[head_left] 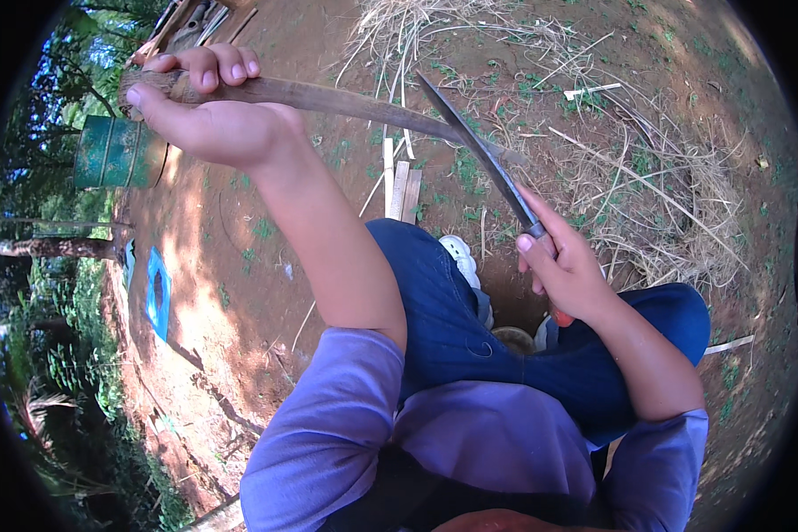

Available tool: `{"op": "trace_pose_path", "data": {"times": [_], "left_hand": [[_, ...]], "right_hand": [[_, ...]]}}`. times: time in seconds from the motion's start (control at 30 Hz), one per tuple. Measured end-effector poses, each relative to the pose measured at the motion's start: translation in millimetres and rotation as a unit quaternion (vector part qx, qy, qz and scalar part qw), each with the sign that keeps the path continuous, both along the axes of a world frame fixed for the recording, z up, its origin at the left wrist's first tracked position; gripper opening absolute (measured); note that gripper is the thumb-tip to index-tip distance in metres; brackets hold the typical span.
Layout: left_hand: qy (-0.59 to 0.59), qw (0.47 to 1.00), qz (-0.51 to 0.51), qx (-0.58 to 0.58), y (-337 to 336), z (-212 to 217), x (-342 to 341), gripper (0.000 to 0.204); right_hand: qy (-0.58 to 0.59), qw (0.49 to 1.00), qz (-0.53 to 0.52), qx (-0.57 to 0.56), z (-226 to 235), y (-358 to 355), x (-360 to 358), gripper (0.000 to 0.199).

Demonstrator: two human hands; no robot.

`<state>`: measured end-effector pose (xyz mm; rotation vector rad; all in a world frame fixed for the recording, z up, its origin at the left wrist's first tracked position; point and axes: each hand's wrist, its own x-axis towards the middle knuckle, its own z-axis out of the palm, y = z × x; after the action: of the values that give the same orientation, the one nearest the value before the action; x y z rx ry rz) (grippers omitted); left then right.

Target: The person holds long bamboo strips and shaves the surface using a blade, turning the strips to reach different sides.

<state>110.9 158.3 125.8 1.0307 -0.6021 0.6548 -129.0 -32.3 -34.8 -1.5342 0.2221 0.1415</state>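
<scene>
My left hand (213, 106) is raised at the far left, its fingers wrapped round the thick, rough end of a long brown wooden piece (346, 102). This piece tapers and curves slightly to the right. In my right hand (563, 262) is a knife with a long, narrow dark blade (479, 151) and an orange-red end on its handle (559, 316). The blade points up and to the left, crossing the thin end of the wooden piece. I cannot tell whether they touch. My fingers hide part of the handle.
Pale flat strips (400, 191) lie on the brown soil beyond my knees. Dry straw and shavings (656, 195) cover the ground at the right. A green drum (120, 152) stands at the left, with a blue thing (157, 293) nearer. A round object (514, 339) sits between my legs.
</scene>
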Motion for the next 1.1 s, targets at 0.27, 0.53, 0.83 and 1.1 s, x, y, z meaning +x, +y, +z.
{"op": "trace_pose_path", "data": {"times": [0.27, 0.53, 0.83, 1.1], "left_hand": [[-0.014, 1.000, 0.009, 0.019, -8.3, 4.9, -6.1, 0.038], [-0.041, 0.998, 0.021, 0.047, -20.1, 8.8, -15.5, 0.042], [-0.092, 0.978, 0.158, 0.103, -25.8, 5.5, -28.5, 0.052], [-0.182, 0.925, 0.284, 0.172, -19.3, 9.7, -34.8, 0.052]], "right_hand": [[-0.017, 1.000, -0.001, 0.014, -24.2, -3.7, -6.2, 0.048], [0.016, 0.999, -0.013, -0.031, -26.3, -8.8, 0.6, 0.035], [-0.093, 0.991, 0.096, -0.011, 71.9, 0.8, -1.3, 0.077], [-0.244, 0.965, 0.070, -0.060, 95.7, 17.2, -3.5, 0.079]]}}
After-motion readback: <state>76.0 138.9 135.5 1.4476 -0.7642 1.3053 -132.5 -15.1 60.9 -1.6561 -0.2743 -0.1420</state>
